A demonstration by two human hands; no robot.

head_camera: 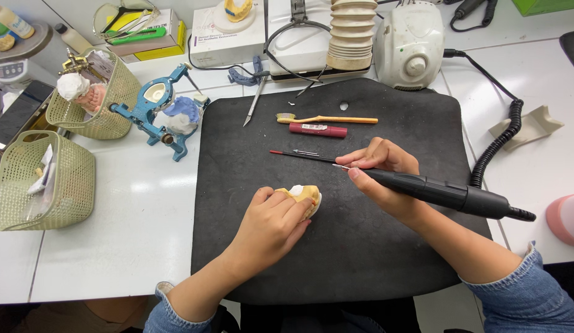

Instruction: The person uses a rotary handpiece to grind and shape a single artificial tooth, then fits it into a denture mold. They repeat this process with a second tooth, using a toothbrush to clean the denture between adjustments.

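Fingers of the left hand clamp a yellow dental cast steady at mat centre, while the right hand pen-grips a black handpiece, tip clear.

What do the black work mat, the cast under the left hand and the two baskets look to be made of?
Work mat: seemingly rubber or foam, matte black, faintly grainy with dull sheen. Dental cast under the left hand: likely yellow plaster, chalky and opaque. Baskets: moulded plastic by the look, pale green, with regular perforated walls.
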